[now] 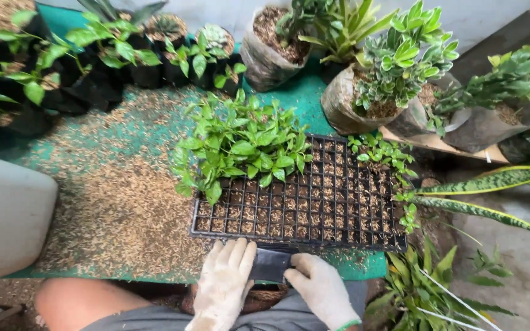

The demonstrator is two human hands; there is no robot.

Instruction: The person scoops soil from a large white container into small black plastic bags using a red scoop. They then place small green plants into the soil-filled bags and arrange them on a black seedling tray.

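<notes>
Both my hands wear pale work gloves and hold a small black plastic bag (269,265) between them, just in front of the near edge of a black seedling tray (338,202). My left hand (227,283) grips the bag's left side, my right hand (320,285) its right side. The tray's cells are filled with husk-like growing mix. Green leafy seedlings (240,147) fill the tray's far left part; the other cells hold only mix. The tray rests on a green mat (305,98).
Loose rice husk (118,196) covers the mat left of the tray. Potted and bagged plants (394,73) line the far side. A pale plastic container (7,220) stands at left. Striped long leaves (486,196) and small plants crowd the right. My bare knee (75,303) is below.
</notes>
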